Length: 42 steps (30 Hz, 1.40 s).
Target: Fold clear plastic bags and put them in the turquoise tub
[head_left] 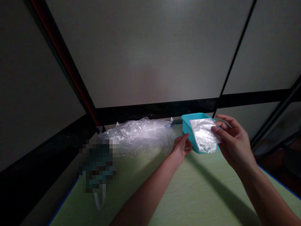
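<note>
A small clear plastic packet [204,133], shiny and flat, is pinched between the thumb and fingers of my right hand [232,138]. Behind it stands a turquoise plastic basket [187,128], partly covered by the packet, so its contents are mostly hidden. My left hand [182,146] is at the basket's lower left side, with its fingers apart and the fingertips at or very near the wall. To the left of that hand lies a heap of crumpled clear plastic [141,133] along the back of the green surface.
The green surface [199,194] has a blue edge. A pixelated item [100,166] with a white strap [100,199] lies at the left. Pale panels [152,56] with dark frames rise behind, and dark frames flank both sides.
</note>
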Each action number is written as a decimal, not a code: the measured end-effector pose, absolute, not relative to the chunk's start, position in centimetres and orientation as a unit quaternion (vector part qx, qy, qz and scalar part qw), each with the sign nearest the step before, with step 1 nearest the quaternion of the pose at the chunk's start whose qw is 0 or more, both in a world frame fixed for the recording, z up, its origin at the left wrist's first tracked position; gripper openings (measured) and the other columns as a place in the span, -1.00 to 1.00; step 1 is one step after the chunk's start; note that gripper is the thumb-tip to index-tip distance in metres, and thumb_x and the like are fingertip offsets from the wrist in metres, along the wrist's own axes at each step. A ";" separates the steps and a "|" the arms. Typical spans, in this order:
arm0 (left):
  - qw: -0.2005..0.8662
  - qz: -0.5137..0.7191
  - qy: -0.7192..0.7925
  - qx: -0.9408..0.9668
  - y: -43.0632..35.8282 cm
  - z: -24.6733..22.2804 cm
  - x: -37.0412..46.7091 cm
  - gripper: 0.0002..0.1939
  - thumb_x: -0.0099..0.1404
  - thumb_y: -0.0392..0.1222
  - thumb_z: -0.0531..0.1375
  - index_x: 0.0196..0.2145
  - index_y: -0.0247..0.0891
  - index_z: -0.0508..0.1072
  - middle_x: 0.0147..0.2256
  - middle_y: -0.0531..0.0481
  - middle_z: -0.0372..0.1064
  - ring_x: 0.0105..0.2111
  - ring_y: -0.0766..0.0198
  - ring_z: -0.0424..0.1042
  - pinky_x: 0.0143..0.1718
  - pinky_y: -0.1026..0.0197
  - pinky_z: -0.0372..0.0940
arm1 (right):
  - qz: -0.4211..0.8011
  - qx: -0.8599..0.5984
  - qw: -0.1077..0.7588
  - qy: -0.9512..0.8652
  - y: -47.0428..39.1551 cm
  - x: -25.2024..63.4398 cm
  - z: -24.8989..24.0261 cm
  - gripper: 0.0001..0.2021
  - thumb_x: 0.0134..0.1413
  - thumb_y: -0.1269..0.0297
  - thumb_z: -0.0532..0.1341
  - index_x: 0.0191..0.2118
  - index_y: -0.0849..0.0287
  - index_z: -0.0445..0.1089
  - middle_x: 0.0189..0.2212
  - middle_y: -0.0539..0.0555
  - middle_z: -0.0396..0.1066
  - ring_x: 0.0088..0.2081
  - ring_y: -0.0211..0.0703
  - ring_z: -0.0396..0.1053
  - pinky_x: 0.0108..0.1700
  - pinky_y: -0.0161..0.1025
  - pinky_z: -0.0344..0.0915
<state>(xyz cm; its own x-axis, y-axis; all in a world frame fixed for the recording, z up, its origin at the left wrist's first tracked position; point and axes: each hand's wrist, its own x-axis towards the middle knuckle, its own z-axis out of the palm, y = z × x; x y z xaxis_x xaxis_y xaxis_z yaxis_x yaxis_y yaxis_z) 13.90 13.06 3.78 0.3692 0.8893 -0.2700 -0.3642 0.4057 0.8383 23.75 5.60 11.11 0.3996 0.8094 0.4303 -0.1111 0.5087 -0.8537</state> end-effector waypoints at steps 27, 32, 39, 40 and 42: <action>0.768 0.384 0.269 0.436 5.9 9.7 5.4 -0.90 0.10 -0.31 0.14 -0.36 -0.30 0.37 -0.38 -0.01 0.37 -0.34 0.27 0.34 -0.27 0.24 0.18 | 0.265 -0.449 0.552 -0.651 5.4 25.7 15.5 -0.75 -0.22 0.35 0.26 -0.30 0.18 0.31 -0.53 -0.06 0.29 -0.50 -0.29 0.30 -0.49 -0.34 0.28; 0.771 0.379 0.256 0.443 3.7 8.7 2.8 -0.88 0.10 -0.25 0.18 -0.35 -0.28 0.36 -0.38 -0.01 0.36 -0.32 0.23 0.34 -0.25 0.21 0.17 | 0.295 -0.450 0.385 -0.750 4.5 24.5 15.8 -0.82 -0.06 0.41 0.16 -0.26 0.18 0.24 -0.44 -0.03 0.29 -0.46 -0.29 0.35 -0.45 -0.33 0.32; 0.759 0.405 0.269 0.433 2.5 7.4 1.4 -0.79 -0.01 -0.17 0.28 -0.40 -0.25 0.37 -0.48 0.07 0.31 -0.44 0.29 0.31 -0.32 0.23 0.17 | 0.199 -0.471 0.285 -0.811 5.1 22.5 15.4 -0.74 -0.13 0.59 0.08 -0.26 0.20 0.17 -0.41 0.01 0.29 -0.41 -0.26 0.32 -0.45 -0.36 0.27; 0.758 0.411 0.267 0.431 2.3 7.4 1.4 -0.81 0.00 -0.18 0.27 -0.41 -0.25 0.37 -0.49 0.07 0.31 -0.44 0.30 0.31 -0.32 0.24 0.17 | 0.178 -0.469 0.286 -0.817 5.3 22.2 15.2 -0.75 -0.16 0.62 0.07 -0.31 0.20 0.17 -0.42 0.01 0.28 -0.41 -0.26 0.30 -0.43 -0.35 0.27; 0.757 0.419 0.260 0.428 2.0 7.3 1.5 -0.85 0.03 -0.20 0.25 -0.42 -0.25 0.36 -0.46 0.05 0.34 -0.42 0.29 0.31 -0.32 0.25 0.17 | 0.146 -0.471 0.294 -0.819 5.9 21.4 14.6 -0.78 -0.21 0.65 0.07 -0.41 0.20 0.17 -0.45 0.00 0.26 -0.40 -0.25 0.29 -0.40 -0.33 0.28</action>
<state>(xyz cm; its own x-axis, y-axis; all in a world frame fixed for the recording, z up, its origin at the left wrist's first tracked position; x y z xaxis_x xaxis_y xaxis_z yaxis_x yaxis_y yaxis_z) 1.52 2.03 7.33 0.5141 0.8570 -0.0360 -0.4111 0.2830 0.8666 21.42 5.95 14.61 -0.3836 0.8571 0.3439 0.6853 0.5138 -0.5161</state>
